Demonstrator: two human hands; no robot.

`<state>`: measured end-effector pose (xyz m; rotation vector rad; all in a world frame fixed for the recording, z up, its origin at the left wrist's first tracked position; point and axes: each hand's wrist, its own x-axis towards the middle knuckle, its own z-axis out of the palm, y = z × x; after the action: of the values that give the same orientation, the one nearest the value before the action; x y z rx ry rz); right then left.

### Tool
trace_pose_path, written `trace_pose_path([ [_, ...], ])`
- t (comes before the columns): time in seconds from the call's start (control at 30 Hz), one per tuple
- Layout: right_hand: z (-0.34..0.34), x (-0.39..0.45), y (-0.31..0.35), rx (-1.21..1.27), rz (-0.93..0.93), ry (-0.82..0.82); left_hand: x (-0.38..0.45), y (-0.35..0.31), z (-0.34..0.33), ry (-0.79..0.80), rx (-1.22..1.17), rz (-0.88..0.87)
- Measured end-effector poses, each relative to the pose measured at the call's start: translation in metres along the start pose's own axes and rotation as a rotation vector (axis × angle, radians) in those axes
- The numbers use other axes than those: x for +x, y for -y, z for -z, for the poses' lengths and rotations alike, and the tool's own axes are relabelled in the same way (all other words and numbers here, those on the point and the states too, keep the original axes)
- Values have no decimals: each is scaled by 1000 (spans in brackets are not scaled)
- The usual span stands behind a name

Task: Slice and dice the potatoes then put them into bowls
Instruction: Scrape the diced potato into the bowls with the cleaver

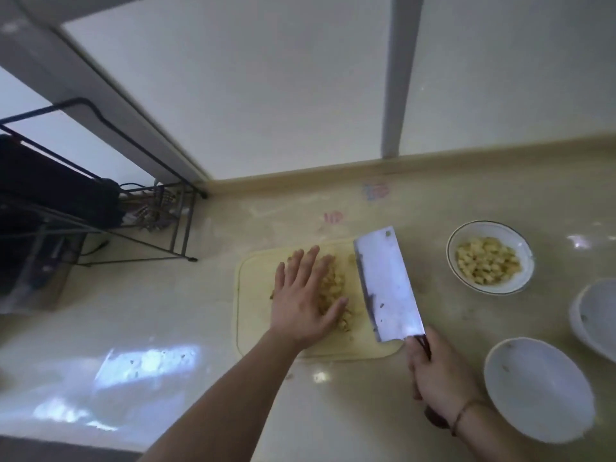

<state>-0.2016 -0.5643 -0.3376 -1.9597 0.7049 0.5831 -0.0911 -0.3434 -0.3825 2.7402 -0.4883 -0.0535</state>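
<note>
Three bowls: one bowl (520, 258) far right on the desk (166, 328) already holds dice; two more, a near bowl (540, 388) and an edge bowl (596, 311) cut off by the frame, look bare inside.
Potato: a loose heap of dice (336, 288) lies on the board (246, 305), between the left hand and the cleaver.
Left hand: the left hand (305, 295) lies flat, fingers straight and spread, against the heap's left side and partly over it.
Right hand: the right hand (440, 378) is wrapped round the cleaver's dark handle; the cleaver (386, 281) is tilted, its edge on the board just right of the heap.
Handling: the pieces look small, light, wet and slippery, likely to scatter or stick to skin; pinching them singly would be slow.
Where to hold: probably best herded by the flat palm onto the broad blade, then carried level to a bowl.
Risk: dice may roll off the blade's open ends over the desk.
</note>
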Motion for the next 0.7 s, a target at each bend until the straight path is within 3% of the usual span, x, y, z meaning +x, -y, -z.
trace_pose_path([
  [0.43, -21, 10, 12, -132, 10, 167, 2, -25, -19, 28, 10, 40],
  [0.7, -23, 15, 30, -158, 6, 251, 3, -23, -23, -181, -121, 51],
])
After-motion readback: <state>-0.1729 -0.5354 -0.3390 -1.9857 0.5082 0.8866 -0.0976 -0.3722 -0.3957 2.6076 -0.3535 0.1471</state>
